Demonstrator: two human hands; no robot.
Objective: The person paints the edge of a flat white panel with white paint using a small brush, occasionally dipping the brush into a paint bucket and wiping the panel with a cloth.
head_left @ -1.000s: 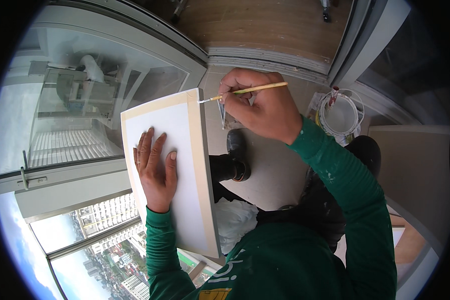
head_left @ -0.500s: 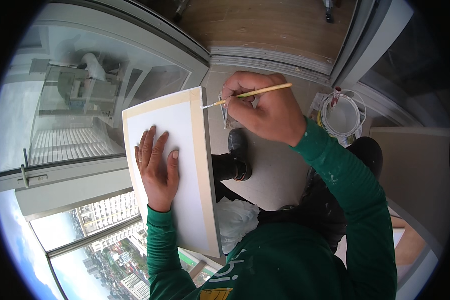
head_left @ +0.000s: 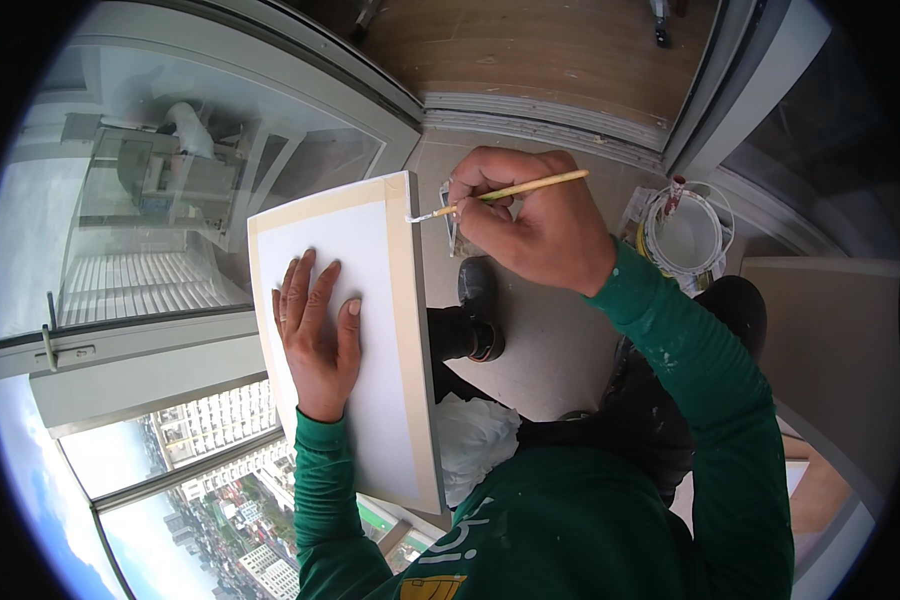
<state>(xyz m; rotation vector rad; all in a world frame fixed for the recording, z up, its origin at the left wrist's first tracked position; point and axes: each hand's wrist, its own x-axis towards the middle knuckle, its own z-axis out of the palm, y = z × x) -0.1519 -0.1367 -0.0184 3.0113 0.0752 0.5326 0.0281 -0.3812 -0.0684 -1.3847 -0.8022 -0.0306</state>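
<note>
A white panel [head_left: 370,420] with beige tape-like strips [head_left: 398,270] along its borders leans upright in front of me, slightly tilted. My left hand [head_left: 315,335] lies on its white face, fingers stretched and spread. In a pinch, my right hand [head_left: 535,215] holds a thin paintbrush [head_left: 535,186] with a yellowish wooden handle. White paint coats the bristles, which touch the panel's right side edge close to its upper corner. A crumpled white cloth or paper [head_left: 473,440] lies by the panel's lower right side, next to my lap.
On the floor at right stands a white bucket [head_left: 682,240] with a red-handled tool [head_left: 676,190] in it. Glass door panes [head_left: 170,220] stand at left, above a window over a city. A sliding-door track [head_left: 550,125] crosses the far side. My shoe [head_left: 478,290] is beside the panel.
The brush tip has slid slightly down along the panel's right edge, my right hand shifting a little with it. My left hand stays in place on the panel.
</note>
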